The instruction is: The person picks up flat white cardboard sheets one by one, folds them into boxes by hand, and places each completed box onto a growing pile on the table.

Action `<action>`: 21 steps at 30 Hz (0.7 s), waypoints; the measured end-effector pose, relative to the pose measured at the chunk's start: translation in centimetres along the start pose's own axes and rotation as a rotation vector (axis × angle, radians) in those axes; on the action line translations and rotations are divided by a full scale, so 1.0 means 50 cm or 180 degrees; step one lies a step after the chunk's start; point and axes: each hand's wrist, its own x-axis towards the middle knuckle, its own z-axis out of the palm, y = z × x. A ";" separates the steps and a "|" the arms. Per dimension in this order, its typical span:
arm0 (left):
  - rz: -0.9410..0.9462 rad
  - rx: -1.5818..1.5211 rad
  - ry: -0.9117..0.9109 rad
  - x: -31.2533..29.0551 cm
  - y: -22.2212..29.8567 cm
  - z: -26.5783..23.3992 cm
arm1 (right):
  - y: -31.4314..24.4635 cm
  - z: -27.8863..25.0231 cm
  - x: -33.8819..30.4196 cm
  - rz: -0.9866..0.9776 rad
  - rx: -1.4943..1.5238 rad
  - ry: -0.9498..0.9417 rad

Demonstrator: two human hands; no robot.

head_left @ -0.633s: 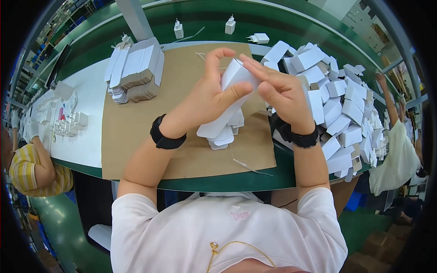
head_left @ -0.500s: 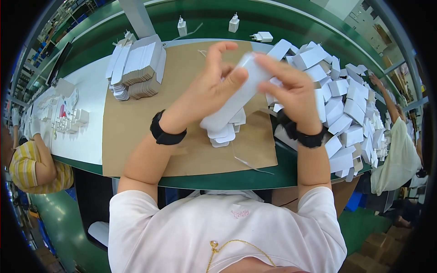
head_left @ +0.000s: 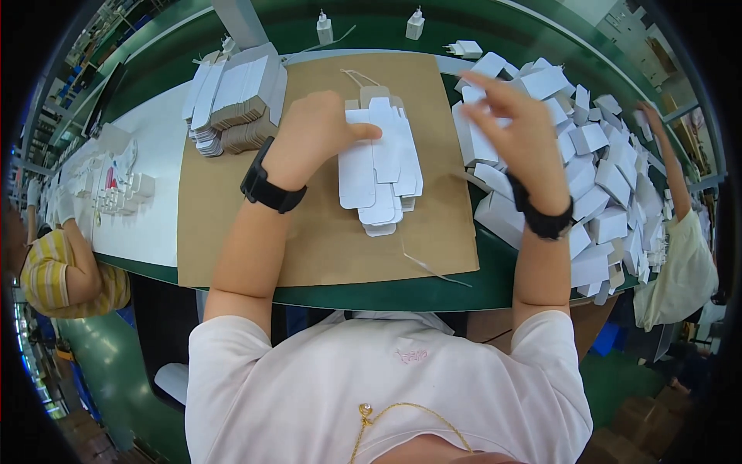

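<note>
The left hand [head_left: 321,125] overlaps flattened white cartons [head_left: 386,164], its grip unclear, these probably being light, creasable and best edge-held, while the right hand [head_left: 519,133] hangs open by folded boxes [head_left: 590,139] at right.

A grey post [head_left: 239,22] rises at the far edge of the green tabletop [head_left: 371,299], and a grey frame bar [head_left: 671,66] slants past its right end. Beyond the tabletop's far right corner stand pale cabinet-like units [head_left: 620,25]; beyond its far left corner, cluttered shelving [head_left: 112,32], too small to make out. Glossy green floor [head_left: 104,367] below the tabletop's left end catches bright reflections; brown cartons [head_left: 638,414] sit below its right end
</note>
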 end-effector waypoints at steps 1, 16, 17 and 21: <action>-0.0143 0.0018 -0.0083 -0.005 0.009 0.000 | 0.000 0.021 -0.003 0.0191 0.0090 -0.0414; 0.0630 -0.1782 0.0845 -0.076 0.049 0.010 | -0.072 0.062 -0.017 0.0263 0.1282 -0.0669; 0.0613 -0.1913 0.0922 -0.080 0.056 0.015 | -0.078 0.076 -0.023 0.0274 0.1311 -0.0542; 0.0675 -0.1972 0.0984 -0.089 0.047 0.023 | -0.074 0.102 -0.027 0.0159 0.1824 -0.0042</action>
